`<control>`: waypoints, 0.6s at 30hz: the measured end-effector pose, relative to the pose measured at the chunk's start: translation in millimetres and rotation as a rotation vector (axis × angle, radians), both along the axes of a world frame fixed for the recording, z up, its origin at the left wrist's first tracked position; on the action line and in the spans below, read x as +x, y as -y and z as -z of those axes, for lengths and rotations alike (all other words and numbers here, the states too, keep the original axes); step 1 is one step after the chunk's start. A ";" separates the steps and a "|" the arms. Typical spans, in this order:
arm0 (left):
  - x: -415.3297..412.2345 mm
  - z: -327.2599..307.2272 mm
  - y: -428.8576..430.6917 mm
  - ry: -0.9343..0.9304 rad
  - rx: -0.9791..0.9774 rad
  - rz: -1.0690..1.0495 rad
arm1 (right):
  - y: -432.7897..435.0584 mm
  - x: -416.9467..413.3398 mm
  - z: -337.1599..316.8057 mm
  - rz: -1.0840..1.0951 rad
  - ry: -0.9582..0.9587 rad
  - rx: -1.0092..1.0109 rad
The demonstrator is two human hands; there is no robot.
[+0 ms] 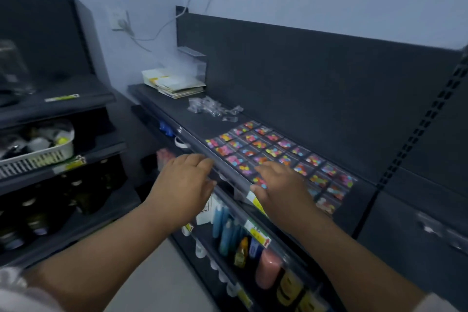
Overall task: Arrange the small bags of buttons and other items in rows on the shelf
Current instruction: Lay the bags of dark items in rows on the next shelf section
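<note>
Several small clear bags of coloured buttons (272, 151) lie flat in neat rows on the dark top shelf (177, 109). A loose heap of clear bags (211, 107) sits further left on the same shelf. My right hand (281, 185) lies palm down over the near rows, fingers straight and touching the bags. At the shelf's front edge my left hand (184, 182) hovers palm down, its fingertips reaching the rail and holding nothing.
A stack of cards and packets (174, 82) stands at the shelf's far left end. Lower shelves hold bottles and tubes (235, 233). A second dark rack on the left carries a white basket (38, 152). A cable hangs from a wall socket (119, 19).
</note>
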State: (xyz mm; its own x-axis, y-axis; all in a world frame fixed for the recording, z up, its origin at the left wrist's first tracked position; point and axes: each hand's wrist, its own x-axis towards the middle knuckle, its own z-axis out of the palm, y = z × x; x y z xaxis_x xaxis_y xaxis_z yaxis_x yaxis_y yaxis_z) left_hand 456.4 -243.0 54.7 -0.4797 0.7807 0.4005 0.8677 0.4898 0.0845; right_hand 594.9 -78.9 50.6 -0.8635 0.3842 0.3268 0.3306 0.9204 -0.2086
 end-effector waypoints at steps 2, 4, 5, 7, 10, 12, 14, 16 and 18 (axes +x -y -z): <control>-18.7 0.7 4.2 0.026 0.007 -0.027 | 0.8 -20.5 -2.5 -0.023 0.046 0.008; -36.5 4.1 4.5 0.049 0.011 -0.044 | -3.5 -40.2 -2.7 -0.041 0.078 0.014; -44.8 6.2 3.2 0.059 0.010 -0.045 | -6.7 -49.6 -3.2 -0.040 0.089 0.010; -62.8 10.7 -3.1 0.068 -0.004 -0.049 | -17.2 -69.9 -1.4 -0.029 0.105 -0.006; -95.4 14.5 -20.4 0.074 -0.022 -0.055 | -40.4 -104.8 4.1 -0.021 0.097 -0.036; -120.4 15.0 -35.4 0.067 -0.032 -0.062 | -59.4 -130.6 8.8 -0.013 0.065 -0.058; -146.8 12.6 -53.4 0.055 -0.039 -0.071 | -80.4 -158.2 12.2 0.009 0.044 -0.079; -172.2 9.5 -74.0 0.066 -0.047 -0.074 | -101.0 -184.0 13.0 0.048 0.045 -0.111; -194.0 6.8 -94.8 0.085 -0.041 -0.084 | -122.4 -208.3 12.7 0.077 0.045 -0.129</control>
State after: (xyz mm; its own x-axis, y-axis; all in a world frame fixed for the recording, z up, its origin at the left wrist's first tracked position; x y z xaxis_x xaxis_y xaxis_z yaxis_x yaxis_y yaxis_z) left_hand 262.4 -148.2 47.9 -0.5745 0.7513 0.3247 0.8143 0.5647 0.1342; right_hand 386.6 43.5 37.9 -0.8424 0.4863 0.2321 0.4112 0.8585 -0.3063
